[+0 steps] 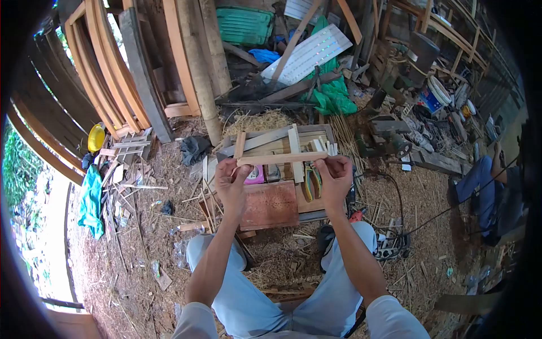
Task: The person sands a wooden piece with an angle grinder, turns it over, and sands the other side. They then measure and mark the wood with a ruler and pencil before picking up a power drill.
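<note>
Between my two hands a thin wooden strip (pixel 282 159) is held level, one end in each pinch. My left hand (pixel 230 179) grips its left end, fingers closed. At the right end, my right hand (pixel 335 174) pinches it between thumb and fingers. Under the strip is a low work surface with a reddish-brown block (pixel 269 204). A pink tape measure (pixel 255 174) sits near my left hand, and pliers (pixel 311 182) with yellow-and-dark handles lie close to my right hand. Pale wooden slats (pixel 295 144) lie across the far part of the surface.
Shavings and sticks cover the floor. Wooden frames (pixel 101 62) lean at the left, near a teal bag (pixel 90 198). A green crate (pixel 244 26) stands behind. Dark machinery (pixel 389 135) and a cable (pixel 402 203) are at the right, where another person (pixel 485 186) sits.
</note>
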The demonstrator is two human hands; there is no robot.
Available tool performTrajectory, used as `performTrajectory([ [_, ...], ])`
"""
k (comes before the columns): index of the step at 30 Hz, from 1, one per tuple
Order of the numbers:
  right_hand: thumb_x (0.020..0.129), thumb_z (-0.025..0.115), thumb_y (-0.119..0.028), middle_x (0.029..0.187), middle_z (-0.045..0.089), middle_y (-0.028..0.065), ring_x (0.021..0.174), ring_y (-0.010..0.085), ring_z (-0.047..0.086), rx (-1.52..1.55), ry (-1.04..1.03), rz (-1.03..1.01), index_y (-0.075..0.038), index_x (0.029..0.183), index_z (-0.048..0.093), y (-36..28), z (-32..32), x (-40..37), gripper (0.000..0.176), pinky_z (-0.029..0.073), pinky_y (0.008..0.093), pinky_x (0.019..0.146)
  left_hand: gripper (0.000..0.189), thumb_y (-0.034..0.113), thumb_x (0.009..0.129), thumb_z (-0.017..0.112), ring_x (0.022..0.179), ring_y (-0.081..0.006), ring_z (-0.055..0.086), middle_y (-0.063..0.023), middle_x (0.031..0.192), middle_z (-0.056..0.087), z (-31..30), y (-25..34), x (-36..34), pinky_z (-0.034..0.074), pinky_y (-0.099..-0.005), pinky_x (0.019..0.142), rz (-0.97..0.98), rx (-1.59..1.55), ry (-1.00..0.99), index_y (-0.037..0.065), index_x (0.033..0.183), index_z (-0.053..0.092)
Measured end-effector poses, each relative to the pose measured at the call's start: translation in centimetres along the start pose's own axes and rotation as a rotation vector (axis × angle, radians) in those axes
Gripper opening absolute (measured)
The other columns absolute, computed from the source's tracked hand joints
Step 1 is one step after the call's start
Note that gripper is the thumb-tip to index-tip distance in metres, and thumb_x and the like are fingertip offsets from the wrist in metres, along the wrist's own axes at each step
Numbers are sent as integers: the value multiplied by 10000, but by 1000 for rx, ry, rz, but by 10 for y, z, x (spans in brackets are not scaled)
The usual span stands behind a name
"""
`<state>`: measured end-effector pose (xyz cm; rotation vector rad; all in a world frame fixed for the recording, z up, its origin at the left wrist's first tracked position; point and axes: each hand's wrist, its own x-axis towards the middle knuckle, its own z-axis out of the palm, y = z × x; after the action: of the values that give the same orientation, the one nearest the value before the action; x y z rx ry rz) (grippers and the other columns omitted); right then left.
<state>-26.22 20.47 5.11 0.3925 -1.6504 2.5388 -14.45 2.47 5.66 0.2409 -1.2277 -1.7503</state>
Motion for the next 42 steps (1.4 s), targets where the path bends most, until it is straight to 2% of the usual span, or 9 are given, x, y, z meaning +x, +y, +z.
performTrajectory([
  [5, 873, 659, -56, 975, 663, 143, 903, 189, 661, -1, -58, 147, 44, 1049, 540, 5, -2, -1, 235, 532, 316, 866, 226, -52, 863, 624, 979, -192, 632, -161, 1077, 639, -6, 2, -3, 545, -309, 848, 114, 154, -105, 10, 1051, 515],
  [7, 885, 653, -86, 1001, 656, 158, 920, 210, 658, 48, -103, 213, 44, 1022, 530, 4, 0, -5, 226, 533, 337, 897, 199, -60, 857, 627, 996, -202, 625, -175, 1103, 625, -6, 0, -3, 545, -324, 864, 137, 85, -74, -8, 1022, 529],
  [13, 830, 721, -75, 939, 656, 135, 838, 188, 666, 268, 15, 383, 4, 863, 551, 15, 0, -10, 191, 568, 332, 821, 161, -62, 865, 615, 962, -174, 619, -155, 1175, 573, 5, 3, -8, 550, -306, 813, 322, 430, 26, 9, 995, 551],
  [16, 821, 725, -60, 961, 659, 150, 848, 200, 668, 308, 0, 368, 23, 883, 564, 15, -1, -9, 192, 570, 325, 821, 89, 15, 907, 597, 969, -170, 612, -142, 1211, 541, 0, -9, -6, 557, -321, 824, 226, 225, 34, 26, 977, 544],
  [18, 822, 720, -48, 1012, 660, 173, 891, 199, 663, 292, -60, 357, 42, 919, 580, 13, -4, -6, 192, 570, 331, 828, 71, 94, 939, 573, 986, -181, 614, -154, 1182, 570, -7, -6, 1, 562, -345, 839, -5, -119, 39, 38, 950, 531],
  [22, 831, 708, -39, 1070, 653, 189, 943, 183, 652, 277, -114, 372, 58, 955, 590, 9, -4, -9, 197, 558, 314, 836, 90, 142, 966, 529, 1036, -269, 627, -183, 1162, 599, -14, -4, 9, 547, -401, 886, -73, -178, 31, 68, 923, 504],
  [30, 820, 704, -9, 1091, 652, 143, 982, 162, 632, 86, -260, 153, 42, 1036, 598, -8, 4, -17, 246, 502, 270, 888, 75, 106, 944, 558, 1056, -257, 618, -205, 1236, 559, -21, -1, 17, 554, -387, 880, -105, -349, 16, 57, 1000, 542],
  [39, 799, 739, -44, 992, 668, 94, 909, 136, 639, -154, -362, 244, 51, 1091, 628, -12, 10, -34, 326, 512, 251, 828, 345, -8, 894, 594, 1136, -232, 546, -158, 1262, 513, -12, 5, 14, 502, -379, 947, -68, -179, 24, 81, 1206, 476],
  [42, 800, 731, -27, 983, 669, 94, 911, 137, 642, -170, -391, 289, 51, 1063, 639, -13, 10, -36, 289, 508, 254, 843, 703, -73, 813, 665, 1050, -226, 585, -167, 1290, 465, -5, 8, 13, 512, -339, 883, 0, -42, -19, 93, 1380, 284],
])
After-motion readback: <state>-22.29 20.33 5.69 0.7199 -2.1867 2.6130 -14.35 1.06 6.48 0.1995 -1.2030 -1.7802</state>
